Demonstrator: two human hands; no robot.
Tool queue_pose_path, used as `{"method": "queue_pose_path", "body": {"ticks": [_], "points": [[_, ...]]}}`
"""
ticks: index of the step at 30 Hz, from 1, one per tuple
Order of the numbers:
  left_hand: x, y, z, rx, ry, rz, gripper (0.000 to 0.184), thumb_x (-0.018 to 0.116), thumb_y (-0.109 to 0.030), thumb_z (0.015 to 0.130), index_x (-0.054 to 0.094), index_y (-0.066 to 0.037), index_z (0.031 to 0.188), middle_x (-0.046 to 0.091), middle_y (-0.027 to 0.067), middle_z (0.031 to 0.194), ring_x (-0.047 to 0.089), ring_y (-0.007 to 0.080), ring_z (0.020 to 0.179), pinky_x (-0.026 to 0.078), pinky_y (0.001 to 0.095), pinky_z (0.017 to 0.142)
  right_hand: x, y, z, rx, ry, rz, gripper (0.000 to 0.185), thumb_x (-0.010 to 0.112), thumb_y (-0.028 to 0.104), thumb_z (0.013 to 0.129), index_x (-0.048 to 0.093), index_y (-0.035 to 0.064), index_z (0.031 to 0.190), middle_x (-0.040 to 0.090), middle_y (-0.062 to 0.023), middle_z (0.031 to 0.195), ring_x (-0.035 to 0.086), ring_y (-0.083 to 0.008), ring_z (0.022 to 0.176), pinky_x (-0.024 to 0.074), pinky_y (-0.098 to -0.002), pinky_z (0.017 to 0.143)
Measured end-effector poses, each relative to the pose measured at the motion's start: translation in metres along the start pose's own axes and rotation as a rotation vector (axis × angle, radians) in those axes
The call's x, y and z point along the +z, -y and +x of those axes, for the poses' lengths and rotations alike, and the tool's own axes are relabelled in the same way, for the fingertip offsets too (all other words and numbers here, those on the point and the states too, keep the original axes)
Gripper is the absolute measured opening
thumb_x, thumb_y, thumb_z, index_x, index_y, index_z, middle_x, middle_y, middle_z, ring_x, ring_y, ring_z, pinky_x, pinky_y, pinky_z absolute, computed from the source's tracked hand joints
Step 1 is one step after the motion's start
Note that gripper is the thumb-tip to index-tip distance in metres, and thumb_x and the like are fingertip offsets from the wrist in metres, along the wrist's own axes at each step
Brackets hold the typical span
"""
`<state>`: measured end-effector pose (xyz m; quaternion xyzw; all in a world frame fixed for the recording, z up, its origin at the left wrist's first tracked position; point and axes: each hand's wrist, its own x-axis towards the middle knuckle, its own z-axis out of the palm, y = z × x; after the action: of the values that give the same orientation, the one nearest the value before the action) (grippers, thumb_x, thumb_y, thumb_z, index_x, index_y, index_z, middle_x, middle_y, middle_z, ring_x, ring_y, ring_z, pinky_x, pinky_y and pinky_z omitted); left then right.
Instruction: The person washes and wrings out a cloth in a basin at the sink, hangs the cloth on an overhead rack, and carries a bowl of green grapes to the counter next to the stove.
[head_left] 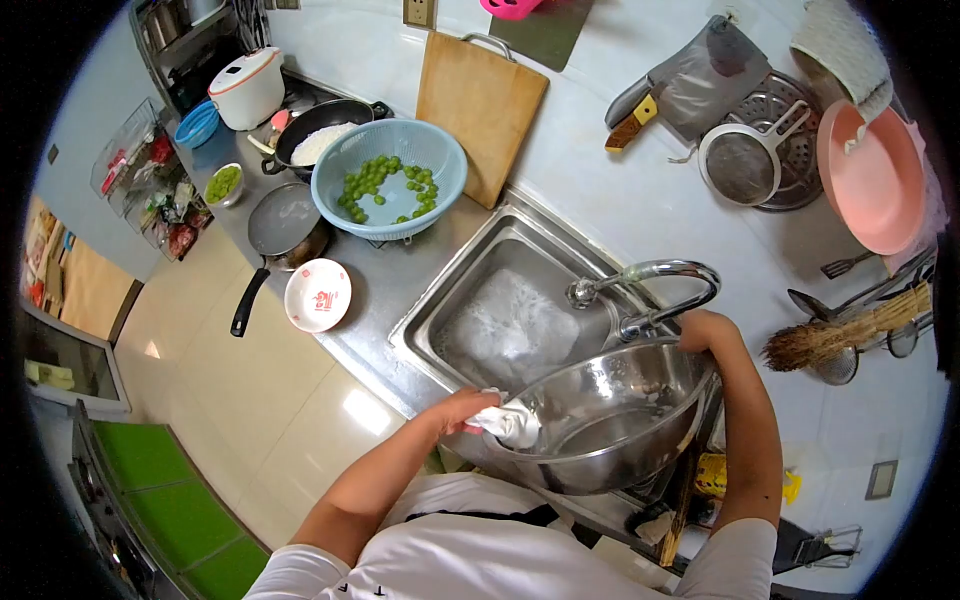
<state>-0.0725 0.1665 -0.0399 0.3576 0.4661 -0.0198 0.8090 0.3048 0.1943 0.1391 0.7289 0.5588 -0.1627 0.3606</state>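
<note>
A large steel basin (610,400) is tilted over the near edge of the metal sink (420,340). At its left rim my left hand (468,410) grips a white cloth (512,424), which lies over the rim and partly inside. My right hand (706,332) is closed around the far right rim, its fingers partly hidden. Behind the basin rises the curved faucet (672,268). Foamy water (515,315) lies in the sink, and a little liquid shows inside the basin.
Left of the sink are a blue colander (340,205) with green fruit, a white bowl (318,296), a saucepan (285,222), a black wok (290,140) and a rice cooker (247,90). A cutting board (480,110) leans on the wall. Strainers and a pink basin (872,180) hang right.
</note>
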Motion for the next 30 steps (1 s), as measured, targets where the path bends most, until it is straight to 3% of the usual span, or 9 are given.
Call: {"method": "queue_pose_path", "body": {"ticks": [6, 9, 15, 16, 21, 23, 25, 30], "points": [[-0.009, -0.004, 0.002, 0.052, 0.038, -0.026, 0.032, 0.058, -0.031, 0.075, 0.058, -0.01, 0.099, 0.06, -0.0005, 0.089, 0.056, 0.0105, 0.077, 0.046, 0.0277, 0.057, -0.003, 0.005, -0.011, 0.011, -0.088, 0.066, 0.028, 0.056, 0.014, 0.064, 0.065, -0.0041, 0.083, 0.063, -0.0232, 0.087, 0.062, -0.0338, 0.08, 0.0491, -0.0393, 0.073], [-0.018, -0.024, -0.011, 0.124, -0.18, -0.047, 0.033, 0.06, -0.035, 0.072, 0.059, -0.01, 0.095, 0.06, -0.0001, 0.085, 0.056, 0.0105, 0.075, 0.043, 0.0256, 0.055, -0.002, 0.006, -0.013, 0.05, -0.133, 0.111, 0.028, 0.057, 0.014, 0.065, 0.065, -0.0023, 0.086, 0.063, -0.0211, 0.091, 0.062, -0.0327, 0.086, 0.0489, -0.0403, 0.075], [-0.012, -0.008, 0.002, 0.058, -0.088, 0.11, 0.04, 0.061, -0.036, 0.073, 0.059, -0.006, 0.1, 0.061, 0.0023, 0.088, 0.058, 0.013, 0.078, 0.049, 0.0295, 0.06, 0.013, 0.0, -0.003, 0.009, -0.025, 0.044, 0.03, 0.056, 0.013, 0.066, 0.065, -0.0003, 0.091, 0.062, -0.019, 0.099, 0.06, -0.0319, 0.093, 0.0484, -0.0416, 0.078], [-0.01, -0.002, 0.006, 0.034, -0.072, 0.092, 0.034, 0.06, -0.034, 0.074, 0.059, -0.01, 0.098, 0.06, -0.0005, 0.083, 0.056, 0.0105, 0.07, 0.045, 0.0272, 0.053, 0.013, 0.002, -0.006, -0.023, 0.016, 0.045, 0.03, 0.055, 0.012, 0.066, 0.064, -0.0004, 0.092, 0.062, -0.019, 0.1, 0.06, -0.0321, 0.093, 0.0483, -0.0418, 0.079], [-0.019, -0.008, -0.003, 0.068, -0.082, 0.086, 0.033, 0.06, -0.033, 0.075, 0.06, -0.009, 0.097, 0.061, -0.0002, 0.085, 0.057, 0.0116, 0.074, 0.045, 0.0276, 0.059, 0.015, 0.01, -0.008, 0.035, -0.11, 0.114, 0.031, 0.055, 0.012, 0.066, 0.064, -0.0001, 0.093, 0.062, -0.0191, 0.1, 0.061, -0.0325, 0.092, 0.0484, -0.0416, 0.078], [-0.028, -0.017, -0.01, 0.128, -0.164, 0.053, 0.036, 0.061, -0.035, 0.074, 0.059, -0.008, 0.098, 0.062, 0.0009, 0.086, 0.058, 0.012, 0.074, 0.044, 0.0262, 0.055, 0.007, 0.016, -0.016, 0.061, -0.165, 0.151, 0.031, 0.054, 0.012, 0.066, 0.064, 0.0001, 0.093, 0.062, -0.0191, 0.1, 0.061, -0.0325, 0.092, 0.0485, -0.0415, 0.078], [-0.025, -0.026, -0.023, 0.172, -0.227, 0.051, 0.036, 0.061, -0.035, 0.074, 0.059, -0.007, 0.096, 0.061, 0.0028, 0.083, 0.057, 0.0114, 0.072, 0.043, 0.0252, 0.049, 0.0, 0.019, -0.026, 0.042, -0.225, 0.18, 0.027, 0.053, 0.014, 0.066, 0.064, -0.0053, 0.083, 0.062, -0.0236, 0.089, 0.062, -0.0348, 0.083, 0.0494, -0.04, 0.071], [-0.013, -0.001, 0.0, 0.093, -0.135, 0.19, 0.03, 0.06, -0.034, 0.075, 0.062, -0.009, 0.092, 0.058, -0.0019, 0.077, 0.054, 0.0069, 0.066, 0.045, 0.0231, 0.049, 0.014, 0.007, -0.025, 0.013, -0.111, 0.172, 0.031, 0.055, 0.012, 0.067, 0.064, 0.0004, 0.093, 0.062, -0.0194, 0.1, 0.06, -0.0328, 0.093, 0.0482, -0.0415, 0.078]]}}
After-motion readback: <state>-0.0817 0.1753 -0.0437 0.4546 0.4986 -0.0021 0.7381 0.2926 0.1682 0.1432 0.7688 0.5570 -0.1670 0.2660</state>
